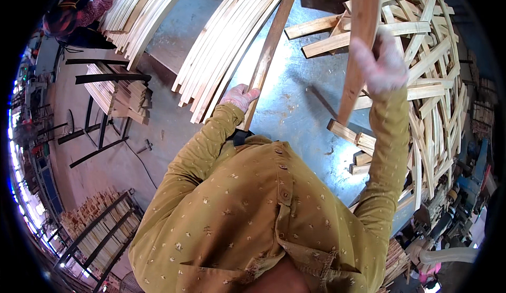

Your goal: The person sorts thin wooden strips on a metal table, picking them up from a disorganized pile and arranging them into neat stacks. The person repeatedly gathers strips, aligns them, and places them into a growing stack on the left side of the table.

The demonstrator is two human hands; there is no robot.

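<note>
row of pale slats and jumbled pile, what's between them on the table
In the head view, one darker slat, held by the left hand, then mostly bare tabletop.

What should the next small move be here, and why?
Probably to lower the raised slat by the right hand toward the other slat in the left hand: that one lies alongside a neat row of pale slats, while the raised one stands steeply, with tabletop showing between them.
</note>
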